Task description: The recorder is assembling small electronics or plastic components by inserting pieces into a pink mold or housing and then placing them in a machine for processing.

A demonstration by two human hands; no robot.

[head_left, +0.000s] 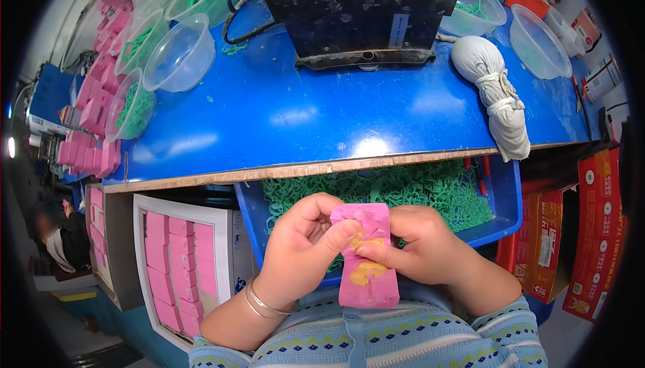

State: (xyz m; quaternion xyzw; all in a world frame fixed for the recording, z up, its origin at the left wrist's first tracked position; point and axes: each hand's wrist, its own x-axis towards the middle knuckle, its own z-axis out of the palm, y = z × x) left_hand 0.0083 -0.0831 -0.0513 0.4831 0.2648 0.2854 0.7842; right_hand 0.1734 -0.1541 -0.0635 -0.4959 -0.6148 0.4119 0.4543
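Pinching a pink slab (376, 295), your left hand (295, 247) curled at its left edge, your right hand (423, 240) curled at its right, both thumbs on its yellow-patched face, slab near the blue bin (508, 225).

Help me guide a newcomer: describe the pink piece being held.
Find the blue table; below its front edge sits a blue bin of green strands. Nearer, the left hand and right hand hold the pink piece; yellow patches distinguish it from the left-side pink stacks.
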